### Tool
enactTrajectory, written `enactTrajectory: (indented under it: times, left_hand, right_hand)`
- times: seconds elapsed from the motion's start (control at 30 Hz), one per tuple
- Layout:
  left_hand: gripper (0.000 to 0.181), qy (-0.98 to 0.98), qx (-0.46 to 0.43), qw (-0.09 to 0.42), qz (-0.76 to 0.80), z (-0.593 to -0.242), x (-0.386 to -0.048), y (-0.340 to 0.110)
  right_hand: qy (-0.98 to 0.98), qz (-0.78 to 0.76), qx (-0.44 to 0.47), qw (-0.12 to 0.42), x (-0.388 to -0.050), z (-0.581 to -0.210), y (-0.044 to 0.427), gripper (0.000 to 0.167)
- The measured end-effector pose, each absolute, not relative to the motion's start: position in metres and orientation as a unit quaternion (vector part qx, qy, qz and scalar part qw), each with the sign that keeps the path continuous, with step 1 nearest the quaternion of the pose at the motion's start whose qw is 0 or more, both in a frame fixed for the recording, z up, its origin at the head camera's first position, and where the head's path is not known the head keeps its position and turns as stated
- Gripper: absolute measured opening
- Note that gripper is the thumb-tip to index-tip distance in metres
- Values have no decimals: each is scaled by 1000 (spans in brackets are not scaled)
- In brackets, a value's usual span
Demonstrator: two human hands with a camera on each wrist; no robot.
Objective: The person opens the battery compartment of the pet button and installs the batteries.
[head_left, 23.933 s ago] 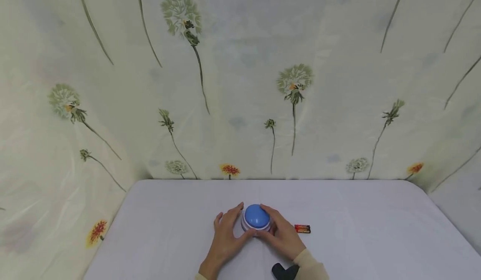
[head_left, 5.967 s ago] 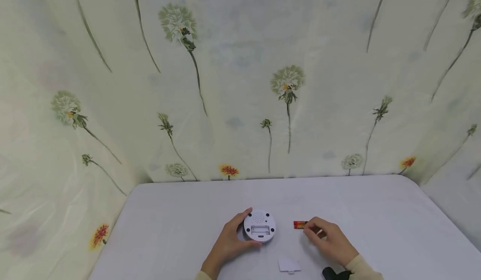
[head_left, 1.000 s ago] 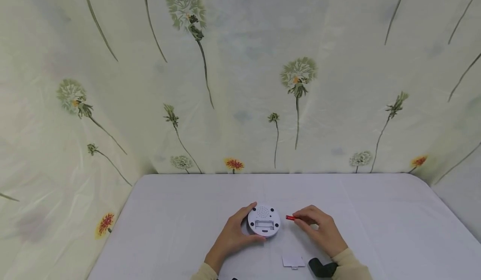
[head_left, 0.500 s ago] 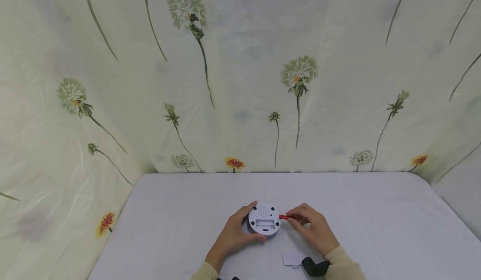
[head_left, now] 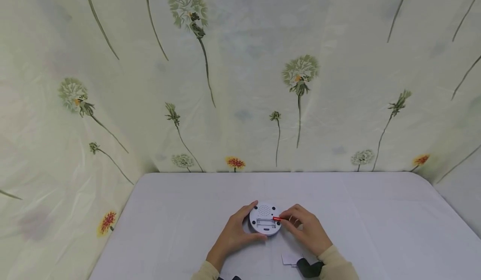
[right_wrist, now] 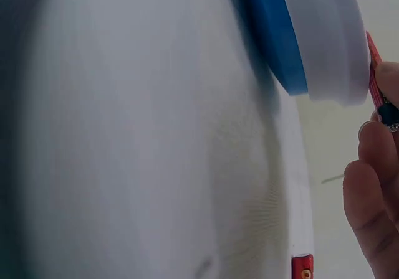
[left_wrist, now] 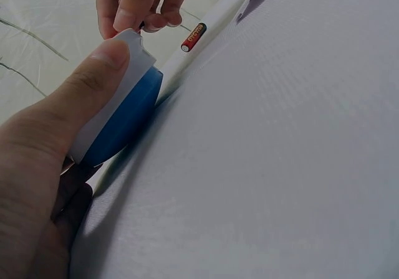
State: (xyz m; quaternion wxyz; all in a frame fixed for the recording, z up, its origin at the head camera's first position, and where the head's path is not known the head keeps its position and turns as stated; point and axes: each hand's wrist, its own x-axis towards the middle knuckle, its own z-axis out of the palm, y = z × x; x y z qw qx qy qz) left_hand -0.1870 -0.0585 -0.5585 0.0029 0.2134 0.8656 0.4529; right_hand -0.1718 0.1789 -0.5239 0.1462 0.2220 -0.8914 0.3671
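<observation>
A round white device with a blue dome [left_wrist: 128,120] lies dome down, its underside [head_left: 265,210] facing up with an uncovered battery compartment. My left hand [head_left: 234,232] grips its rim from the left, thumb at the near edge and fingers at the far edge. My right hand [head_left: 304,226] pinches a red battery [head_left: 276,218] between thumb and fingers, its tip over the compartment's right end. In the right wrist view this battery [right_wrist: 374,73] slants against the white base. Another red and black battery [left_wrist: 194,37] lies on the table; my right hand hides it in the head view.
A small white battery cover [head_left: 290,259] lies near the front, partly behind the black wrist camera [head_left: 310,268] on my right arm. A white cloth covers the table [head_left: 180,205]. Flower-printed curtain [head_left: 240,84] hangs along the back and sides.
Earlier the device stood dome up between both hands; since then it was turned over and its cover came off. In the last second my right hand brought the battery leftward onto the device.
</observation>
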Motion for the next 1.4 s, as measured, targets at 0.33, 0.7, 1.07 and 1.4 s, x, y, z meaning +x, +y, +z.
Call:
enactTrajectory:
  times: [0.33,0.7,1.07,1.4]
  left_hand:
    - [96,860,226,-8,457,-557,-189,-58]
    - [97,859,224,-6,460,-557,-190,-57]
    - [96,864,209,7,459,-556,-186,-58]
    - [96,861,212,6,461,-555,-186,-58]
  right_hand:
    - [-890,365,236,135,-172,-520,174,24]
    - [-895,337,244,158,-171,-514,166,20]
    - [-901,323,243,158,-169,-515,156,19]
    - [-890,341,254,166,-170,-519,155,18]
